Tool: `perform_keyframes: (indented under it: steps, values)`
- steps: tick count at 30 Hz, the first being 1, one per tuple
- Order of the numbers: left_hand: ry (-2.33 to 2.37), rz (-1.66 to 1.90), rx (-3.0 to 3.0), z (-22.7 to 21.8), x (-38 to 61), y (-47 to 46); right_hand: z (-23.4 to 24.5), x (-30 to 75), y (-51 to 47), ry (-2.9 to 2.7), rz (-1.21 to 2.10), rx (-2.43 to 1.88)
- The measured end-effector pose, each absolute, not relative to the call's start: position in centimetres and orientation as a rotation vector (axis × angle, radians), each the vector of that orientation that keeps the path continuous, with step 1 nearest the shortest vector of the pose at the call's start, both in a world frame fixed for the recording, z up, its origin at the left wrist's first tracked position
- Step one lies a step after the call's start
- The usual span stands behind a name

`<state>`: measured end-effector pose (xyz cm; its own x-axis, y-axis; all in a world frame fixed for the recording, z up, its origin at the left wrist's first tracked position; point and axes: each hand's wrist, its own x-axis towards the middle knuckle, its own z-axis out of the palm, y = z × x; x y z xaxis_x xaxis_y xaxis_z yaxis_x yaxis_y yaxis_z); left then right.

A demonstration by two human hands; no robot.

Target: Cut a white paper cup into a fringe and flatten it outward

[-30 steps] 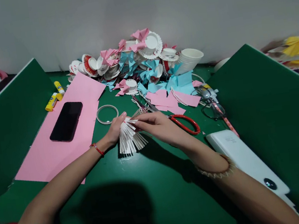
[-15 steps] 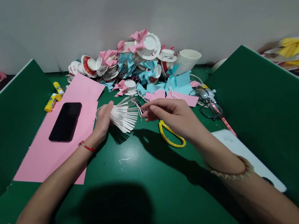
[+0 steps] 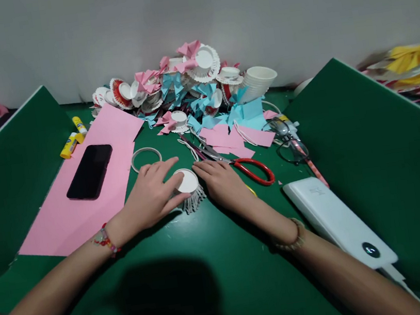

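Note:
A white paper cup (image 3: 188, 181) with its side cut into strips stands base up on the green table, the strips fanned out beneath it. My left hand (image 3: 151, 193) holds it from the left, with the thumb along the front and a fingertip on the base. Close against its right side lies my right hand (image 3: 223, 184), palm down with fingers stretched out flat; their contact with the strips is partly hidden. Behind my left hand, a thin white ring (image 3: 145, 149) overlaps the edge of the pink paper (image 3: 122, 211). Red-handled scissors (image 3: 253, 169) rest beyond my right hand.
A phone (image 3: 90, 171) lies on the pink paper, with glue sticks (image 3: 71, 144) beside it. Paper-cup crafts with bows (image 3: 172, 87) pile up at the back near stacked cups (image 3: 259, 80). Glasses (image 3: 290, 148) and a white power bank (image 3: 338, 223) are at right, between green dividers (image 3: 385, 153).
The fringed cup has gone from being held sideways in my left hand to standing base up on the table. My right hand has come down beside it, uncovering the red-handled scissors.

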<state>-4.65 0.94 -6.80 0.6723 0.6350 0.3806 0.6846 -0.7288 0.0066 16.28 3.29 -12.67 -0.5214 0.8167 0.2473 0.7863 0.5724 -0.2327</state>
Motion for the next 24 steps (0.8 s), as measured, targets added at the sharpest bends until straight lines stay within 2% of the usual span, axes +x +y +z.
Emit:
perform_keyframes:
  steps: [9,24]
  values:
    - [-0.77,-0.753,-2.77,-8.9,-5.6,0.7,-13.5,16.8,3.6,-2.391,-0.007,-1.39]
    - [-0.652,-0.874,-2.834,-10.1,-5.2,1.6,-14.2,17.0,3.7,-2.268,0.107,-1.385]
